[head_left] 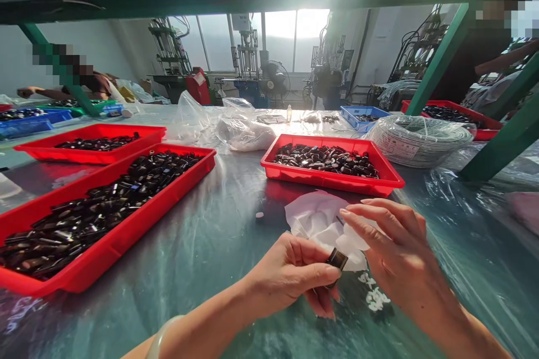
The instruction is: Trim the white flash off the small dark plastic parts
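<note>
My left hand [295,275] pinches a small dark, glossy plastic piece [338,258] between thumb and fingers, its squarish end tilted up toward the right. To its right, my right hand [391,241] hovers with bent fingers drawn together. By its fingertips a thin dark tip [339,219] shows, and most of whatever it belongs to is hidden. Beneath and behind both hands lies a crumpled white sheet [311,214]. Small white bits [376,298] are heaped on the table below my right hand, and one white piece [259,215] lies apart to the left.
A red tray [332,180] of dark pieces stands just beyond my hands. Two more red trays [138,235] fill the left side. A wrapped coil [421,143] and green posts [488,148] are at the right. Clear bags [244,133] lie farther back. Other people are at both sides.
</note>
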Available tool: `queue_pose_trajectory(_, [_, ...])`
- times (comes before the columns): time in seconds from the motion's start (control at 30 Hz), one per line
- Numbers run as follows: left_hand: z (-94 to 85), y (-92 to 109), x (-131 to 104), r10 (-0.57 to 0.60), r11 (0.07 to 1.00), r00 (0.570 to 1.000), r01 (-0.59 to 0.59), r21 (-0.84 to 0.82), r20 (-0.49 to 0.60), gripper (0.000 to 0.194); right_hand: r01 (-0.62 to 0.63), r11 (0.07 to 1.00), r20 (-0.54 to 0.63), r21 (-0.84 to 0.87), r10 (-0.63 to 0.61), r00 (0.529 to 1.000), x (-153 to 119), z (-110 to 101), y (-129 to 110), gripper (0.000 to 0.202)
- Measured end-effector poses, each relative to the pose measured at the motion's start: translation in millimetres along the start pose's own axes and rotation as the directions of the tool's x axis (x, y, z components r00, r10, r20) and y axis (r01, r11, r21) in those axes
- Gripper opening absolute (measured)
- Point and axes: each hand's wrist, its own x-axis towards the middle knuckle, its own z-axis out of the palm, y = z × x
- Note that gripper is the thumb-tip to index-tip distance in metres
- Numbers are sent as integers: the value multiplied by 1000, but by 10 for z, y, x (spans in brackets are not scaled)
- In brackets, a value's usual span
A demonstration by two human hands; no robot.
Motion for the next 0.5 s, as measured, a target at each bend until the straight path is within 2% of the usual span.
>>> queue_pose_trajectory(0.5, [-10, -22, -2, -8, 1000, 1000, 8, -18, 11, 24, 49, 997, -38, 62, -47, 998, 14, -9, 24, 32])
